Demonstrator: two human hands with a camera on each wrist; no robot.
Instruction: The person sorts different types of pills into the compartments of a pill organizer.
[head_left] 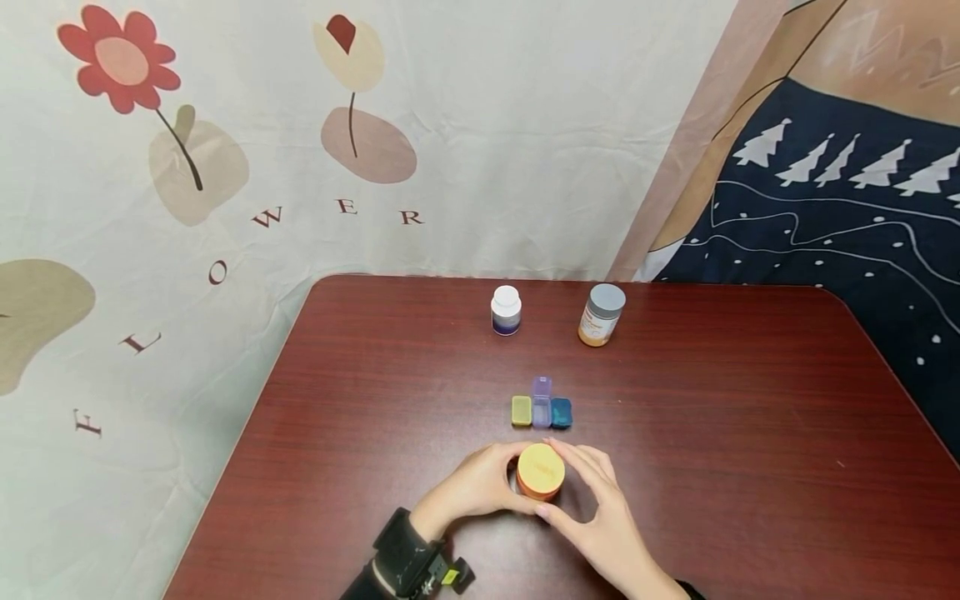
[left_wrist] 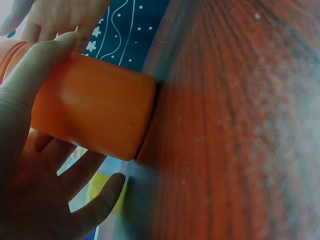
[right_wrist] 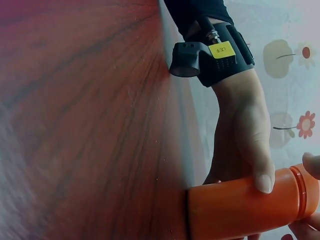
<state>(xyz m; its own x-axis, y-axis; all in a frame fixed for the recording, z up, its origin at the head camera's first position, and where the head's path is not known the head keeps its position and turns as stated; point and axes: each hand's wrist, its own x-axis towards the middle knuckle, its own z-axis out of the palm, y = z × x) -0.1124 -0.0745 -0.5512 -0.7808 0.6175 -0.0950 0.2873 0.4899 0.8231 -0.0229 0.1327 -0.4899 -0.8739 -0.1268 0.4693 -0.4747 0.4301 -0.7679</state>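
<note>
An orange bottle (left_wrist: 100,105) with a yellow lid (head_left: 541,468) stands upright on the table, between both hands. My left hand (head_left: 480,483) grips the bottle's body from the left, with its thumb (right_wrist: 263,172) along the side. From the right, my right hand (head_left: 600,517) holds the lid between thumb and fingers, seen at the right edge of the right wrist view. Just beyond the bottle lies a small pill box with a yellow compartment (head_left: 521,411), a blue compartment (head_left: 561,412) and, between them, a purple one (head_left: 541,412) whose lid (head_left: 542,386) is raised.
Farther back on the brown table (head_left: 360,400) stand a white bottle with a dark blue lower label (head_left: 506,311) and a jar with a grey lid (head_left: 602,315). A printed curtain (head_left: 487,183) hangs behind the table's far edge.
</note>
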